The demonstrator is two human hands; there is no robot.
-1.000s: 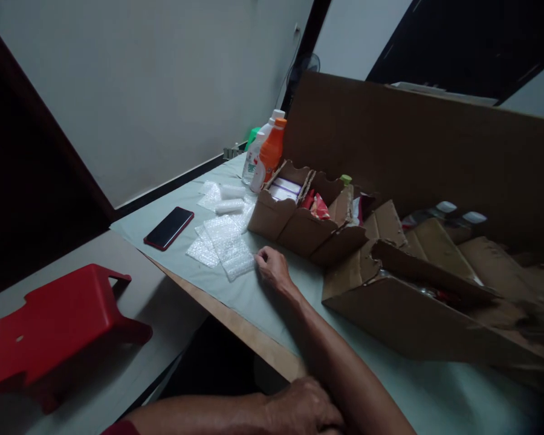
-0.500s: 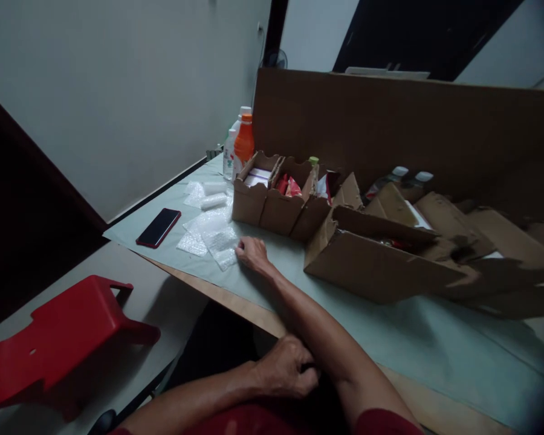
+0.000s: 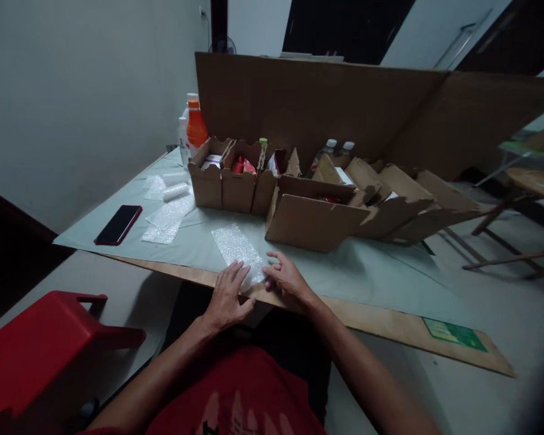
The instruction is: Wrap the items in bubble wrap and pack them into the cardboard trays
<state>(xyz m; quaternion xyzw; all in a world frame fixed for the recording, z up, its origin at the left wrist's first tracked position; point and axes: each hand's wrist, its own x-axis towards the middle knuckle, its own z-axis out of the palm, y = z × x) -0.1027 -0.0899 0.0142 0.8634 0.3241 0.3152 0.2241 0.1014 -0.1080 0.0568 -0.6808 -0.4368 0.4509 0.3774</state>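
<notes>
A flat sheet of bubble wrap lies at the table's front edge, slanting toward me. My left hand rests on its near left part, palm down with fingers stretched out. At the sheet's near right edge is my right hand; its index finger points out and the other fingers are loosely bent, with no grip visible. To the left, more bubble wrap pieces lie loose, with a rolled piece of bubble wrap behind them.
Cardboard bins holding packets and boxes stand in a row behind the sheet. An orange bottle stands at the back left, a phone lies near the left edge. A red stool is on the floor. A tall cardboard panel stands behind.
One bubble wrap sheet has come from the left pieces to the table's front edge. My left hand has risen from my lap onto it; my right hand has moved back toward me. The view has turned right.
</notes>
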